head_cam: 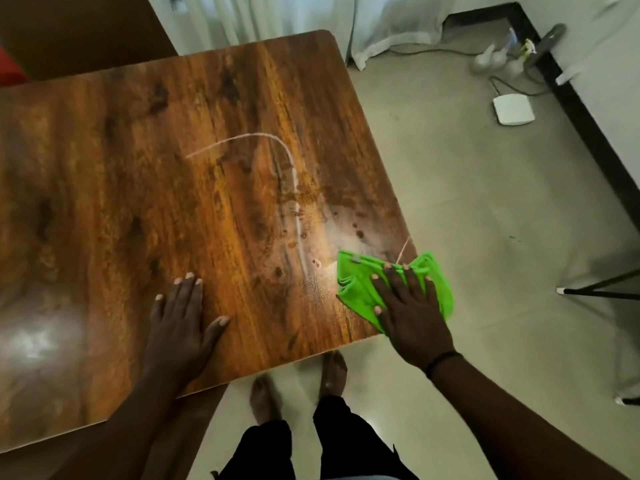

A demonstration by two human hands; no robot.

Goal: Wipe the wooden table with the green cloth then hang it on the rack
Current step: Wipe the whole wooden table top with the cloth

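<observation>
Dim indoor light, warm cast. Soft glare patch on worktop [38, 334] at lower left, smaller sheen on the wet part near the right edge. Slight overall softness, wide-angle bending at edges. Floor [485, 237] shadows faint.

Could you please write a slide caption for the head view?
Right hand presses a bright green cloth onto the wooden table's wet corner; left hand rests flat.

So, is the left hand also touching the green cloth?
No, the left hand lies flat on the bare wooden table, apart from the green cloth.
</observation>
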